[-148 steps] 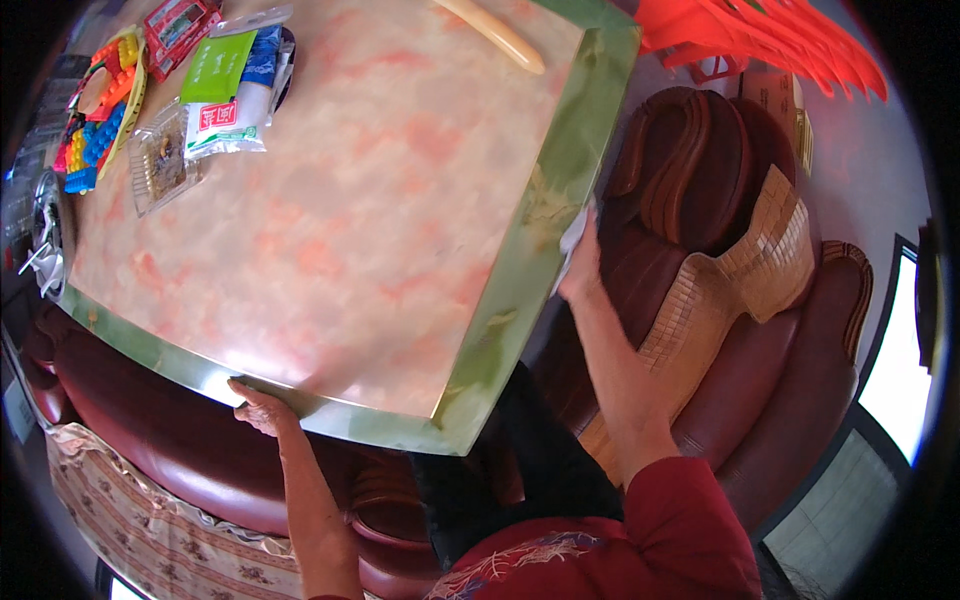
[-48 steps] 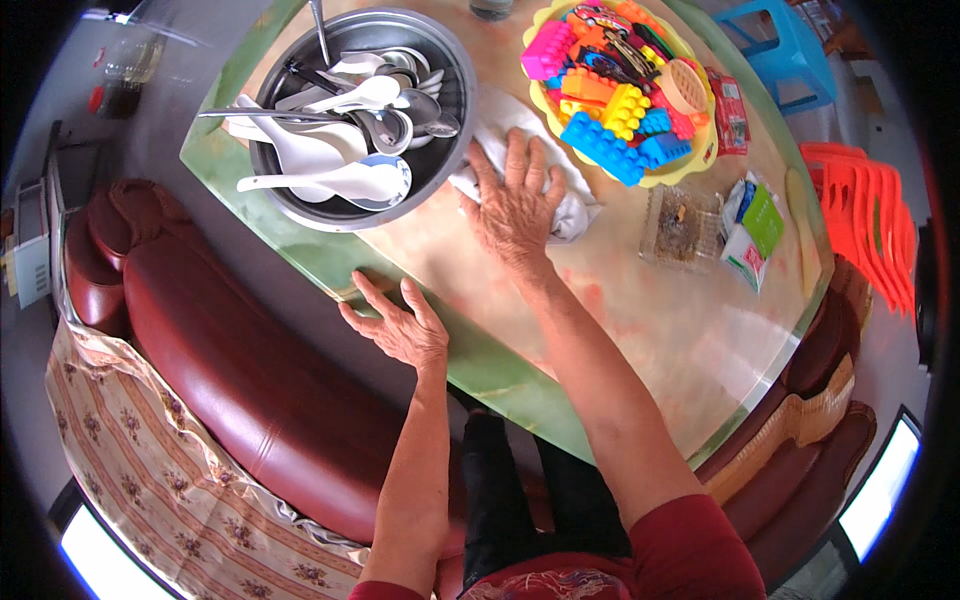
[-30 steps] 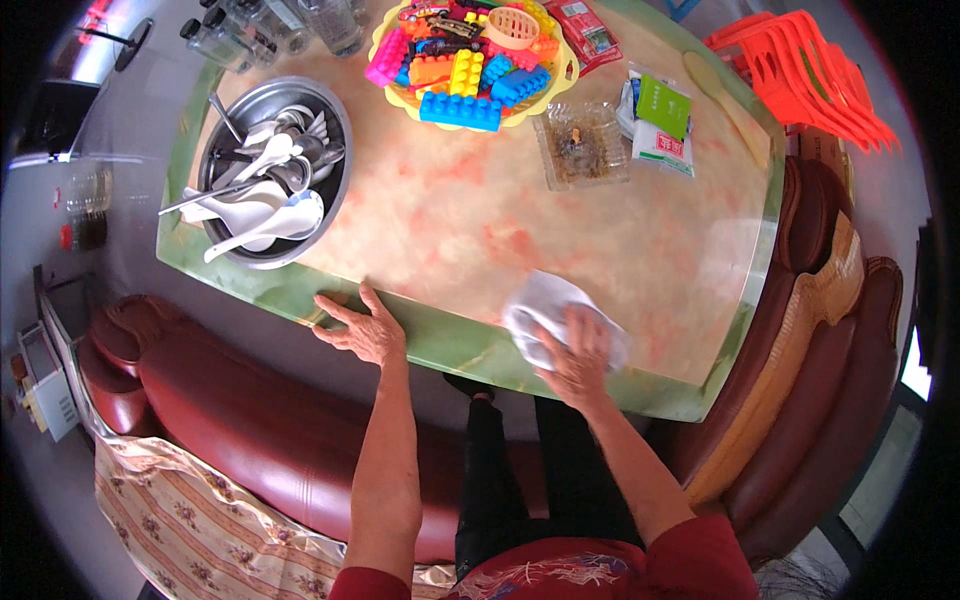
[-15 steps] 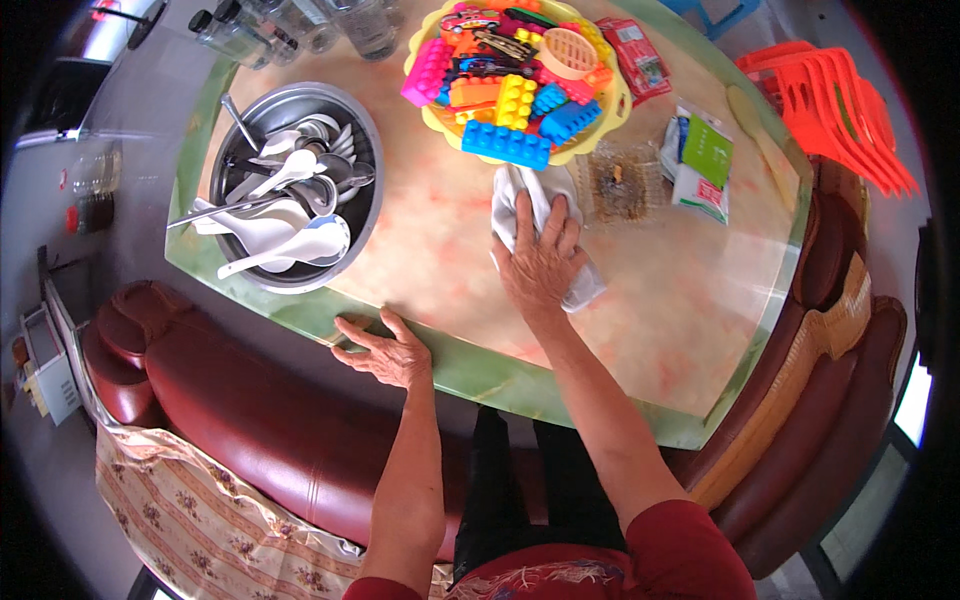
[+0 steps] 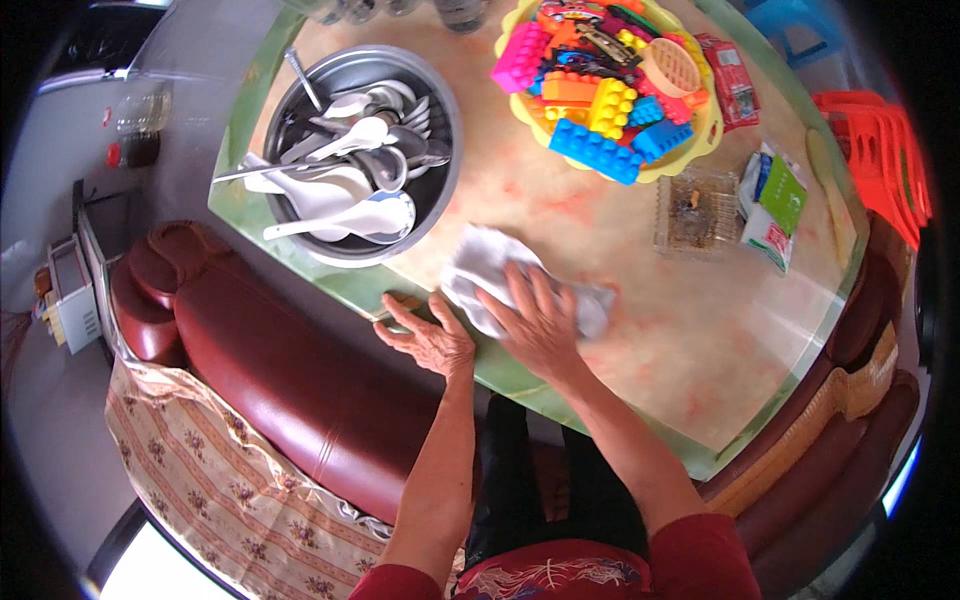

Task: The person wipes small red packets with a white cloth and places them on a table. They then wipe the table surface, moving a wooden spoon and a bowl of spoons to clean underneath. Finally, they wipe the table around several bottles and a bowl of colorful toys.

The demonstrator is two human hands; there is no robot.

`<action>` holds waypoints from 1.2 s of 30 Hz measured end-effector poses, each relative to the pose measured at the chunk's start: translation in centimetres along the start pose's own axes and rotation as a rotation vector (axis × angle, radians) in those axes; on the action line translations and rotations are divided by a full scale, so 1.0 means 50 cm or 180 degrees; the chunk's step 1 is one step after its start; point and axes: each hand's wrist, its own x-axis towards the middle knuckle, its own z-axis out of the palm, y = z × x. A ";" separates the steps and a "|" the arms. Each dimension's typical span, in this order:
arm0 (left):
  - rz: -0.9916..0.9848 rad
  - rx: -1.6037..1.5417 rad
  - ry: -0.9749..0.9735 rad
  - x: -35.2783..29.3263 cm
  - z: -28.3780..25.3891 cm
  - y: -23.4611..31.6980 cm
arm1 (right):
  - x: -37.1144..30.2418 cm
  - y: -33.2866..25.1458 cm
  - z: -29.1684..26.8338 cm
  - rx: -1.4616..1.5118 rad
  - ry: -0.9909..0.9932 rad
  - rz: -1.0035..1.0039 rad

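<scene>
My right hand (image 5: 537, 325) holds a white cloth (image 5: 490, 268) down against the tabletop, its fingers spread and slightly bent over the fabric. Part of the cloth sticks out past the hand on both sides. Close to it on the left, my left hand (image 5: 440, 338) rests at the table's green front edge, open and with nothing in it. A metal bowl (image 5: 447, 185) of white spoons and metal ladles stands left of the cloth. Beyond the cloth, toward the far side, is a yellow basket (image 5: 706, 130) heaped with colourful toy blocks.
A clear plastic tray (image 5: 675, 250) with brown residue lies beside a green-and-white packet (image 5: 782, 205) on the right. Behind them is a red packet (image 5: 728, 85). Orange-red plastic stools (image 5: 880, 160) stand past the table (image 5: 690, 370). A dark red sofa (image 5: 300, 350) curves along the near side.
My right hand has drawn the cloth toward me and leftward, away from the basket, and it is spread wider. The whole view has shifted; my left hand stays at the table edge.
</scene>
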 end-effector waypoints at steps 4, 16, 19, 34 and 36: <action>0.0209 0.0043 0.0283 0.003 0.013 -0.023 | -0.220 0.020 -0.059 -0.0144 -0.0663 -0.0099; 0.0361 -0.1772 -0.0731 0.031 -0.049 -0.081 | -0.191 -0.103 -0.018 -0.0197 -0.0593 0.0410; -0.0111 -0.3081 -0.1703 0.085 -0.077 -0.171 | -0.075 -0.176 0.018 -0.0005 -0.0571 0.0333; -0.0276 -0.2174 -0.2343 0.203 -0.126 -0.296 | 0.193 -0.377 0.285 -0.0353 0.0515 -0.0687; -0.0287 -0.2185 -0.2325 0.213 -0.131 -0.295 | 0.161 -0.363 0.263 -0.0496 0.0763 -0.0573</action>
